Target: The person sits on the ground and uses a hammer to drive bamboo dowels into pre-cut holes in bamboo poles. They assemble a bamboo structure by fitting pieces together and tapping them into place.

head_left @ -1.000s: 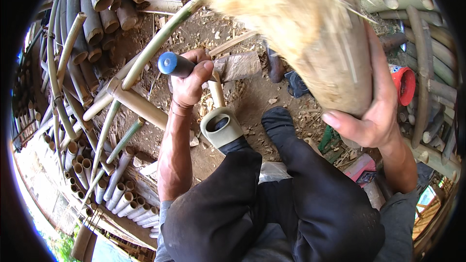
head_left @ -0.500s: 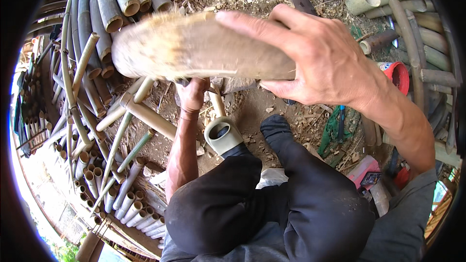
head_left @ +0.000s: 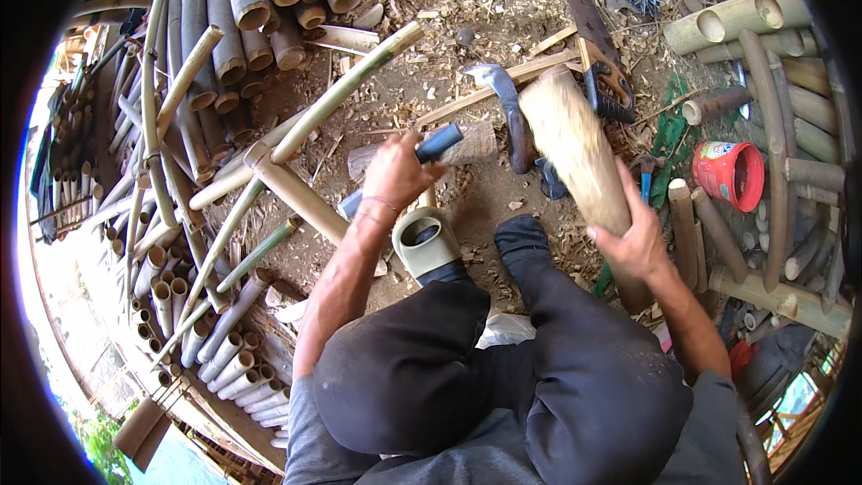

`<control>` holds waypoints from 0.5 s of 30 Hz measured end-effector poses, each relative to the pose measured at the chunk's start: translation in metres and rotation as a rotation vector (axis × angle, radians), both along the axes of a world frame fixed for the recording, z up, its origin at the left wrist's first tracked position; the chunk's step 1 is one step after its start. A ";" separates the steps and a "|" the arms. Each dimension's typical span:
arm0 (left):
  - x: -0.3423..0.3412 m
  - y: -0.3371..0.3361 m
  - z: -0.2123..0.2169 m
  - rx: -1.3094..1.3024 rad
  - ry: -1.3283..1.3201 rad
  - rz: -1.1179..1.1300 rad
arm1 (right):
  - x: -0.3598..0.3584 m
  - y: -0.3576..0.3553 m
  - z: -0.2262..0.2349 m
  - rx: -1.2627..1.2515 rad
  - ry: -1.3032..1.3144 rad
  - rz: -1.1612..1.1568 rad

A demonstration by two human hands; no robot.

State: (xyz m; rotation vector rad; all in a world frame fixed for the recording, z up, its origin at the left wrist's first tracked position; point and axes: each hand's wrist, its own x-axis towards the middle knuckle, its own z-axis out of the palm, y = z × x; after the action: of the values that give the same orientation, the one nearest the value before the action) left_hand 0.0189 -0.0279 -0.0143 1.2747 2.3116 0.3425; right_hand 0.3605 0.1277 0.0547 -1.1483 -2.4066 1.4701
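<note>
My left hand (head_left: 395,175) is closed around a chisel-like tool; its dark blue handle (head_left: 440,142) sticks out at the upper right and a grey end (head_left: 350,205) at the lower left. Behind that hand lies a short wooden block (head_left: 476,144) on the ground. My right hand (head_left: 636,238) grips the near end of a thick, pale wooden club (head_left: 567,139), slightly blurred and tilted up and away. A hollow bamboo piece with an oval opening (head_left: 431,256) stands at my left foot, below the left hand.
A curved-blade knife (head_left: 503,94) and a handsaw (head_left: 594,45) lie ahead among wood chips. Bamboo poles (head_left: 242,0) are stacked far left, beside a joined bamboo frame (head_left: 305,193). To the right are a red tub (head_left: 732,175), a hammer (head_left: 646,175) and more bamboo.
The wooden club has swung down and right with my right hand, away from above the left hand. My left hand has shifted slightly right, and its tool now shows.
</note>
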 end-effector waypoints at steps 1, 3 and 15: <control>0.007 -0.006 -0.010 -0.029 -0.044 0.062 | 0.021 -0.011 -0.011 0.049 -0.071 0.010; 0.017 -0.010 -0.010 -0.079 -0.152 0.198 | 0.053 -0.030 -0.033 0.164 -0.174 0.035; -0.002 -0.134 0.109 -0.074 0.035 0.565 | -0.133 -0.098 -0.087 0.832 0.338 0.706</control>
State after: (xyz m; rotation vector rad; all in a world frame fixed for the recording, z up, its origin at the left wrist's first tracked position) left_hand 0.0164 -0.1619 0.0942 0.5736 2.6557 0.4133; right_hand 0.2273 0.0292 -0.0326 0.1232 -2.7861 0.4908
